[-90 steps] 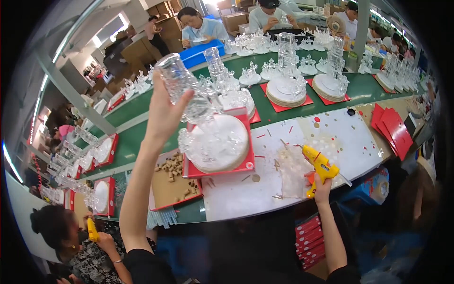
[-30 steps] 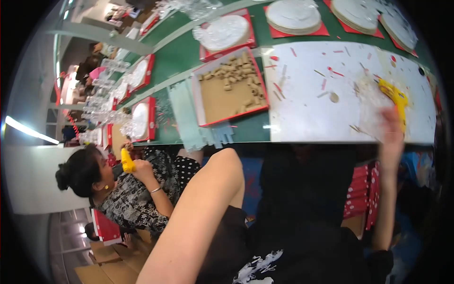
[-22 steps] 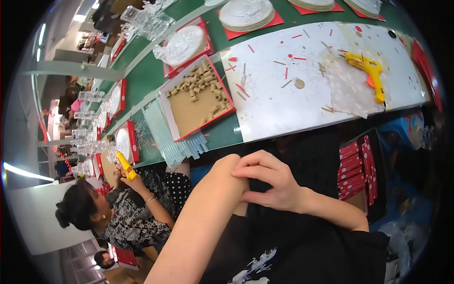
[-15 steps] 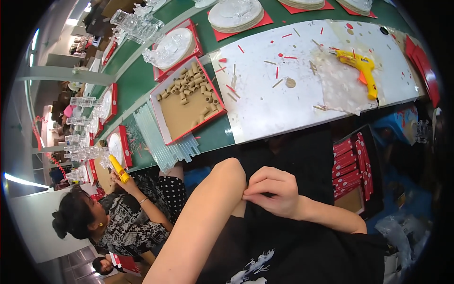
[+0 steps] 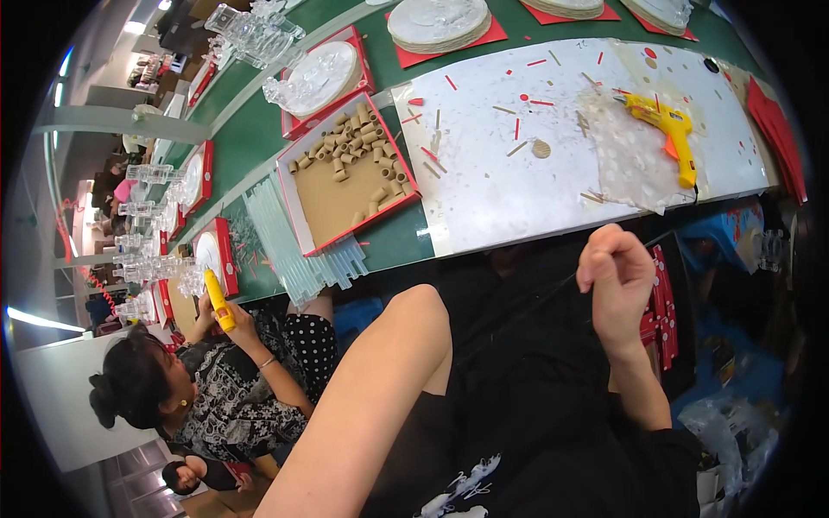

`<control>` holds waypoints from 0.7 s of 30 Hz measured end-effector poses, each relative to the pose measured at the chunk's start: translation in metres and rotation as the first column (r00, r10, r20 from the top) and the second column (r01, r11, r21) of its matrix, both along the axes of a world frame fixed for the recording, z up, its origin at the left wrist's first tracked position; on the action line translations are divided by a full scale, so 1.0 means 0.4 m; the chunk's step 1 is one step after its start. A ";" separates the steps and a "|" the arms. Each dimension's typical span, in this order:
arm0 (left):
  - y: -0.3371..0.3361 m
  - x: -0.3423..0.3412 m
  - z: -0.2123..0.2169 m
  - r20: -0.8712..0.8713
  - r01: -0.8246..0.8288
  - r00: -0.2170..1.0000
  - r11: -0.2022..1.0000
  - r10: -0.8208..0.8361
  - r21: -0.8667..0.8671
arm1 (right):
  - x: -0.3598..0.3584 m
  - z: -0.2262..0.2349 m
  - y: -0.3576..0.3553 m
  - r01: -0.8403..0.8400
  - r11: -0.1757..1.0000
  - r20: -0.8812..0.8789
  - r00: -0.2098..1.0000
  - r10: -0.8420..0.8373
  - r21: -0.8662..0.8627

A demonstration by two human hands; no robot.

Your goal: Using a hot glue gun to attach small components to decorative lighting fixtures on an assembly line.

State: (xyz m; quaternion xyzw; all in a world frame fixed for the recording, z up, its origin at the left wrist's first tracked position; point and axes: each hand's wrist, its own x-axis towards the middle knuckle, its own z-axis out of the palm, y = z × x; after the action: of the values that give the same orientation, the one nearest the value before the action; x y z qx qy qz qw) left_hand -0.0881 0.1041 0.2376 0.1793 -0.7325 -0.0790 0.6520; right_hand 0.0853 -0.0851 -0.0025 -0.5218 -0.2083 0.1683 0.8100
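My right hand (image 5: 617, 274) is raised in front of the table's near edge, above my dark lap. Its thumb and fingers are curled together in a pinch. A faint thin strand seems to trail from the fingertips, but what they hold is too small to name. My left arm (image 5: 393, 371) comes up from the lower edge and is bent at the elbow; its hand is hidden. Beyond my right hand, a yellow glue gun (image 5: 665, 129) lies on a crumpled clear plastic sheet (image 5: 617, 173). Red and tan strips and dots of scrap lie on the white work board (image 5: 484, 198).
A red-edged box (image 5: 332, 211) of short cardboard tubes stands left of the board, beside clear glue sticks (image 5: 289, 237). White discs (image 5: 439, 24) on red squares line the back. At left, a co-worker (image 5: 224, 388) holds another yellow glue gun (image 5: 218, 302). Red packets (image 5: 663, 311) fill a crate at right.
My right hand has moved away from my left elbow, rightward and up toward the table edge. My left arm has stayed nearly still. The co-worker's glue gun has shifted slightly.
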 end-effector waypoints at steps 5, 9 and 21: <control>-0.002 -0.010 0.008 0.028 -0.029 0.999 0.998 0.028 0.049 | 0.057 -0.021 -0.050 0.109 0.994 -0.090 0.990 -0.111 -0.029; -0.014 -0.023 0.017 0.049 -0.059 0.997 0.994 0.054 0.092 | 0.087 -0.052 -0.099 0.160 0.986 -0.221 0.961 -0.168 -0.053; -0.081 -0.061 0.051 0.114 -0.065 0.992 0.988 0.049 0.139 | 0.241 -0.136 -0.353 0.436 0.887 -0.175 0.872 -0.458 -0.152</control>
State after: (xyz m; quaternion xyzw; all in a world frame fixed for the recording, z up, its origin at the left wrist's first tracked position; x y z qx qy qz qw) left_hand -0.1127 0.0717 0.2581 0.2503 -0.7545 -0.1025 0.5980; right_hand 0.1817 -0.2262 -0.0570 -0.5783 0.0123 0.0403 0.8147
